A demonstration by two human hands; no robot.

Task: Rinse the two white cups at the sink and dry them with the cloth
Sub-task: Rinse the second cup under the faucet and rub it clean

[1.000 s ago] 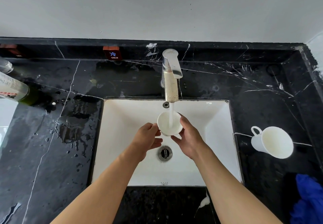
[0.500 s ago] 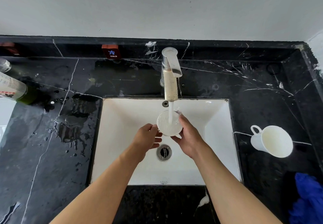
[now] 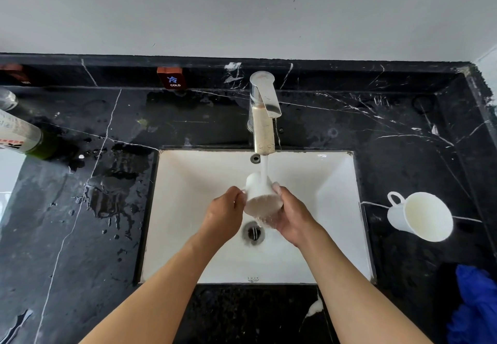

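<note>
1. We see a white cup (image 3: 259, 196) held over the white sink (image 3: 336, 182), tipped so its base points up toward the faucet (image 3: 263, 118) and its mouth faces down and toward us.
2. A stream of water (image 3: 265, 167) falls from the spout onto the cup's outer wall, and water spills off the rim above the drain (image 3: 252, 233).
3. Our left hand (image 3: 223, 214) pinches the cup at its left side, where the handle sits; the fingers are curled against it.
4. Our right hand (image 3: 293, 214) cups the mug from the right and below, fingers wrapped round its lower rim, with a fingertip showing at the cup's right edge.
5. The second white cup (image 3: 419, 216) stands on the black marble worktop (image 3: 403, 142) to the right of the sink, well apart from the hands, its handle turned toward the sink.
6. A blue cloth (image 3: 476, 308) lies bunched at the near right corner of the worktop.
7. Puddles and droplets (image 3: 113, 198) wet the worktop left of the sink.
8. A bottle (image 3: 18, 136) lies at the far left edge, and a small red tag marked COLD (image 3: 172, 78) sits on the back ledge.
</note>
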